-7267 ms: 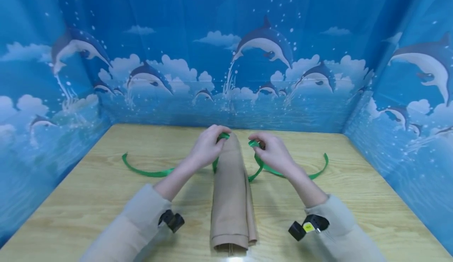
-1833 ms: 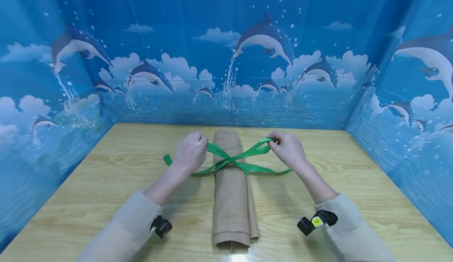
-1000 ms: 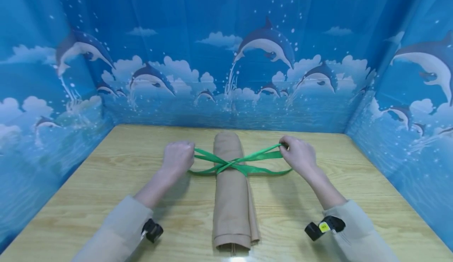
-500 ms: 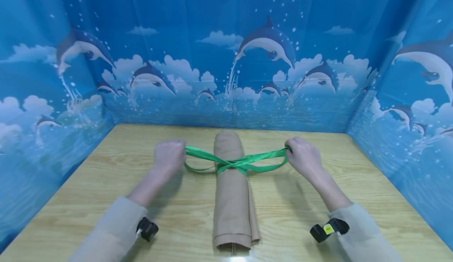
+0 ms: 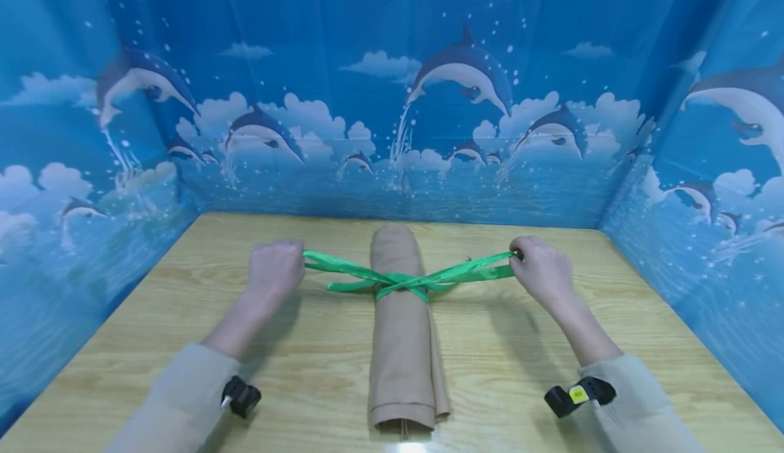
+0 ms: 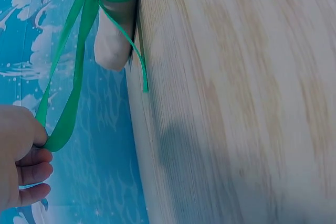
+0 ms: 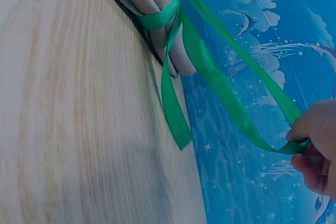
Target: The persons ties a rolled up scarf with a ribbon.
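Note:
A rolled tan cloth (image 5: 401, 358) lies lengthwise on the table, with a green ribbon (image 5: 401, 281) wrapped round its upper part and crossed on top. To the left, my left hand (image 5: 275, 269) pinches one ribbon loop, whose two strands run back to the crossing in the left wrist view. My right hand (image 5: 542, 269) pinches the other loop between thumb and forefinger on the right side; the right wrist view shows that ribbon loop (image 7: 220, 85) too. Two short loose ribbon tails hang by the roll, the left tail (image 6: 143, 72) thin and the right tail (image 7: 173, 111) wider.
The pale wooden table (image 5: 159, 344) reaches back to a blue curtain (image 5: 306, 181) printed with dolphins, which also stands at both sides. A small black wrist camera (image 5: 241, 396) sits on the left sleeve, and another wrist camera (image 5: 578, 395) on the right.
Both hands have moved farther apart, outward from the roll, drawing the loops longer and the crossing tighter. The ribbon tails have shortened. The cloth roll has stayed in place.

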Tool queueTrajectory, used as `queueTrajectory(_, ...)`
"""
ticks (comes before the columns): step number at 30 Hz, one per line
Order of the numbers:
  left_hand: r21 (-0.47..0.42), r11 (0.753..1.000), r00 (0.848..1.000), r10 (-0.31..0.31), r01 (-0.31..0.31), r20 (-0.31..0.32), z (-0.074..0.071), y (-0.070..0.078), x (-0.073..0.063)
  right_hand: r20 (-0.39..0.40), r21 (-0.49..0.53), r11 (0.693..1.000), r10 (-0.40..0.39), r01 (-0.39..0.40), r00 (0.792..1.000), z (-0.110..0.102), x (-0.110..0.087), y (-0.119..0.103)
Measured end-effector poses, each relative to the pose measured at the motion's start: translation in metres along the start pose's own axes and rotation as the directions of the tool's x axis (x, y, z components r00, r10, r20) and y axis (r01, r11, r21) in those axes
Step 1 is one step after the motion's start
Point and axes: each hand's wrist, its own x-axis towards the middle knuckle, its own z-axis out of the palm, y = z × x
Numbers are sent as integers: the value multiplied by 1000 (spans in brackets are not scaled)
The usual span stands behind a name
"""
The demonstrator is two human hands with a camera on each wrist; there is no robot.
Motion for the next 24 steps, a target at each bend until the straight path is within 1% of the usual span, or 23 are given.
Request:
queueTrajectory(3,2,1000,1000,-1,1,-28,0,-5,-2,-5,1,1000,13,-13,1000,-1,0,3)
queueTrajectory(5,2,1000,1000,-9,9,-28,-1,-9,-3,-13,1,1000,18,-18,1000,-2,0,5)
queueTrajectory(12,7,998,996,-70,70,52,-4,-21,-8,-41,22,999,29,-29,999,-5,-2,14)
queueTrajectory(16,22,996,994,-86,85,73,-7,-27,-9,-69,43,999,34,-31,997,-7,-2,18)
queueTrajectory(20,29,995,991,-99,96,95,-12,-32,-10,-77,60,998,41,-36,996,-10,-3,22)
queueTrajectory(24,25,994,985,-113,110,132,-16,-37,-11,-96,80,996,45,-38,994,-13,-4,27)
